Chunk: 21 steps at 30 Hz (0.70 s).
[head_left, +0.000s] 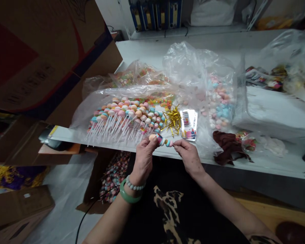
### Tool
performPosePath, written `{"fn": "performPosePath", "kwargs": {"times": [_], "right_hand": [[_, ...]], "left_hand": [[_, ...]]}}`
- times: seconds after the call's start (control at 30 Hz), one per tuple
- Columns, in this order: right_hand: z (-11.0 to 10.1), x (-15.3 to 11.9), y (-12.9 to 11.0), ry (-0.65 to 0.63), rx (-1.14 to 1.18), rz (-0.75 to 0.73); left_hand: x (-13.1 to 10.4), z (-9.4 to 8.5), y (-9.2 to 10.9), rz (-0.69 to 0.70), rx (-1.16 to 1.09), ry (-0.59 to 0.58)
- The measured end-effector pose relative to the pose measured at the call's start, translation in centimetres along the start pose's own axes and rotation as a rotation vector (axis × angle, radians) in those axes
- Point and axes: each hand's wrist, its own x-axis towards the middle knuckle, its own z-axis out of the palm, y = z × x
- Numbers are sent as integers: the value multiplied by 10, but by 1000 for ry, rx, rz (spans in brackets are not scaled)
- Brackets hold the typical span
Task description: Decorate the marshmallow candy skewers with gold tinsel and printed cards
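A candy lollipop (165, 141), a row of round pastel sweets with a small printed label at its left part, lies level between my hands at the table's front edge. My left hand (144, 158) grips its left end between thumb and fingers. At the pink right end, my right hand (189, 157) is closed in a pinch; its fingertips hide what exactly they grasp. Just behind are many similar lollipops (122, 113) on white sticks, a heap of gold twist ties (173, 119) and a stack of printed cards (189, 124).
Clear bags of coloured sweets (220, 105) stand behind and to the right. A brown cloth (226, 145) lies on the right. A large cardboard box (53, 57) looms at left. Below the table edge, an open carton (114, 176) holds many wrapped sweets.
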Motion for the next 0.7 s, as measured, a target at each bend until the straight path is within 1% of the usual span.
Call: {"fn": "performPosePath", "kwargs": {"times": [0.07, 0.1, 0.17, 0.23, 0.4, 0.47, 0.6, 0.67, 0.7], "right_hand": [[2, -3, -1, 41, -184, -177], [4, -5, -1, 38, -236, -231], [6, -8, 0, 6, -259, -267], [9, -9, 3, -24, -215, -221], [10, -4, 9, -66, 66, 41], [9, -1, 9, -100, 92, 78], [3, 2, 6, -191, -7, 72], [0, 1, 3, -226, -146, 32], [-1, 0, 1, -224, -262, -7]], "left_hand": [[-1, 2, -1, -22, -16, -13], [-1, 3, -1, -35, -34, -16], [-2, 5, -2, -69, -64, -23], [-4, 6, -4, -100, -78, -31], [-2, 4, -3, -116, -126, -79], [1, 2, 1, -115, -126, -90], [8, -3, 10, -82, -129, -34], [10, -4, 12, -64, -147, -18], [11, -4, 12, -55, -155, -16]]}}
